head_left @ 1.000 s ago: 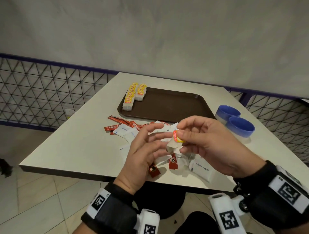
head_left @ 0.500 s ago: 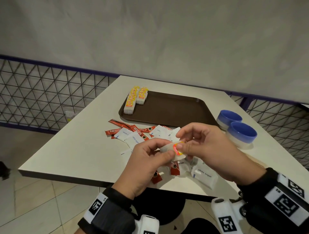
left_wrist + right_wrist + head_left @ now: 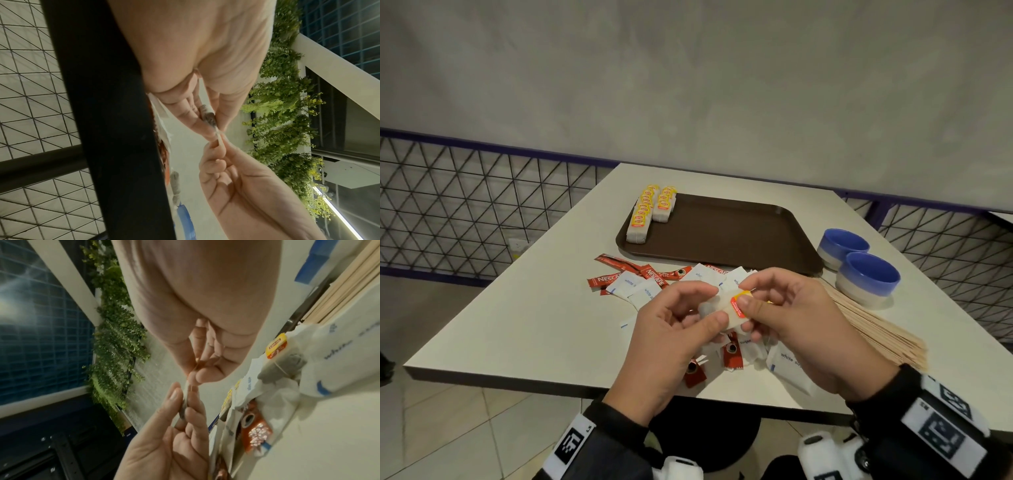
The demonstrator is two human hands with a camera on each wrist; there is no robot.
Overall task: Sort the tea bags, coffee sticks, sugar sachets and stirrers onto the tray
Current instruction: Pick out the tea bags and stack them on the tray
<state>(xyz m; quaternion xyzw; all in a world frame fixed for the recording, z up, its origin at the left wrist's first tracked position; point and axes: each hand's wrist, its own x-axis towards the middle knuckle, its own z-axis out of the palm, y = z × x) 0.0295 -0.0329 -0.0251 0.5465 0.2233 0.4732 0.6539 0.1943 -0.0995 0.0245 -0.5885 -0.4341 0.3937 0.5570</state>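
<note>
White bench (image 3: 524, 325): two rows of tea bags (image 3: 650, 212) on the brown tray (image 3: 726, 233). Both hands, left hand (image 3: 667, 339) and right hand (image 3: 791, 318), pinch another tea bag (image 3: 732, 310) above the unsorted coffee sticks (image 3: 654, 275), sugar sachets (image 3: 787, 363), stirrers (image 3: 876, 329).

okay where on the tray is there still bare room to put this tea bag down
Most of the brown tray is bare: everything right of the two tea bag rows at its far-left corner. The table's left edge is also free. It is crowded in front of the tray, with the sachet pile, and at right with stirrers.
</note>
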